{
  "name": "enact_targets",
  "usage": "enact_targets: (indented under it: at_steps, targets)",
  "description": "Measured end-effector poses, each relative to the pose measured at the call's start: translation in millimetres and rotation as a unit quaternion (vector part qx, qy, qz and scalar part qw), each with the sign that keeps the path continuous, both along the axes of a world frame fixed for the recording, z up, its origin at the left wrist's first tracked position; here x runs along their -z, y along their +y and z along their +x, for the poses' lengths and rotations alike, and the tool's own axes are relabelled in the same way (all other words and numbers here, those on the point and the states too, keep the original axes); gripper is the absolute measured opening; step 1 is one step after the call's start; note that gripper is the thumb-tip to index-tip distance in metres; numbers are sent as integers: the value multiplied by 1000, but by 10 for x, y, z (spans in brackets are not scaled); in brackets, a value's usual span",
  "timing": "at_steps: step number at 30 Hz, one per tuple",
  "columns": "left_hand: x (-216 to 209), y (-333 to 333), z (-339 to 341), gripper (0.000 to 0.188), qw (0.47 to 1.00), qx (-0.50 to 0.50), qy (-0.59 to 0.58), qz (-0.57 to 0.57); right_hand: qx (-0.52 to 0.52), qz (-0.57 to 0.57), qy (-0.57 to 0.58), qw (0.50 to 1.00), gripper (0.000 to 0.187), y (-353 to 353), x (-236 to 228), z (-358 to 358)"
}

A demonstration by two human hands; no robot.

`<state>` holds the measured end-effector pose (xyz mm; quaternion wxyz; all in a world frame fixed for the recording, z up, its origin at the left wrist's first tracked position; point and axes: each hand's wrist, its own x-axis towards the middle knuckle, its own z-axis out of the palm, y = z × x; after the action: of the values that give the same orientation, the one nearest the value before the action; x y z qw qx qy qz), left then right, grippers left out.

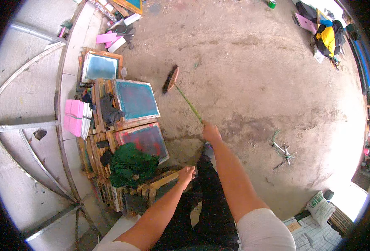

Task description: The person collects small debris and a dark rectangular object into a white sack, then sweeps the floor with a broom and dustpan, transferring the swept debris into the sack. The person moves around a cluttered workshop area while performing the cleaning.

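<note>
A broom (173, 79) with a reddish-brown head and dark bristles rests on the dirty concrete floor, left of the middle. Its thin green handle (188, 103) runs back to my right hand (211, 132), which is wrapped round it. Past that hand the handle is out of sight. My left hand (187, 173) is a loose fist beside a wooden frame edge, and nothing sticks out of it. A bundle of dark green cloth (134, 165) lies on the stacked frames to its left.
Wood-framed screens with blue (135, 99) and red-smeared (143, 141) panels are stacked at left, near a pink-and-white bundle (73, 118). Strips of debris (283, 152) lie on the floor at right. A white sack (320, 209) stands lower right; a yellow-and-black heap (328, 41) sits far right.
</note>
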<state>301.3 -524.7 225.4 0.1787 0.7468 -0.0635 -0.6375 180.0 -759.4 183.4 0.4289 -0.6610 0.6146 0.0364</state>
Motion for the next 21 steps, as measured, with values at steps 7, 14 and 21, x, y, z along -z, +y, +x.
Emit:
enact_targets:
  at_steps: [7,14,21]
  targets:
    - [260,-382,-109,36,998,46,28,-42,64,5,-29,998,46,-595,268,-918]
    - [194,-358,-415,36,986,145,21,-81,191,61,4,980,48,944,-699,-1877]
    - [179,-326,-569,35,983,159,32,-84,227,106,-18,968,43,798,-1175,-1448]
